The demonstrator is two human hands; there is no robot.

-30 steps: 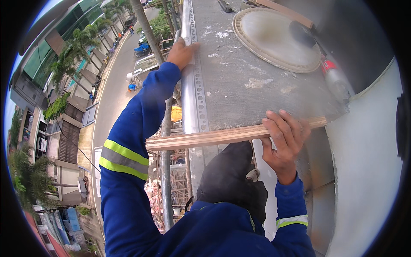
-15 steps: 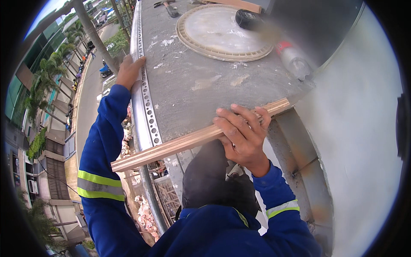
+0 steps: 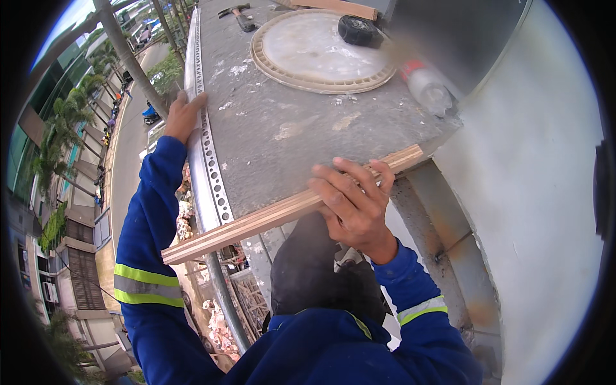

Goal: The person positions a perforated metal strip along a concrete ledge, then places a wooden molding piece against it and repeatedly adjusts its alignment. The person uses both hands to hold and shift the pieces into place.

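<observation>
My right hand [image 3: 356, 205] is wrapped over a strip of plywood [image 3: 256, 221], its layered edge showing, with the thumb below and the fingers over the top. The strip lies crosswise at the near end of a grey concrete ledge [image 3: 276, 163], its left end sticking out past the ledge. Along the ledge's left edge runs a perforated metal edge trim [image 3: 210, 163]. Farther up, my left hand [image 3: 184, 117] grips this trim, thumb toward the ledge and fingers on the outer side, partly hidden.
On the ledge lie a hammer [image 3: 239, 16], a round pale lid [image 3: 301, 48] with a black tape measure [image 3: 359, 31] on it, and a plastic bottle [image 3: 427, 90]. A white wall [image 3: 545, 192] rises at right. Left is a drop to a street [image 3: 138, 109], beyond metal poles [image 3: 131, 54].
The whole view has shifted slightly, so the ledge and its objects appear a little farther left. Both hands keep their holds, and the plywood strip stays about where it was against the ledge.
</observation>
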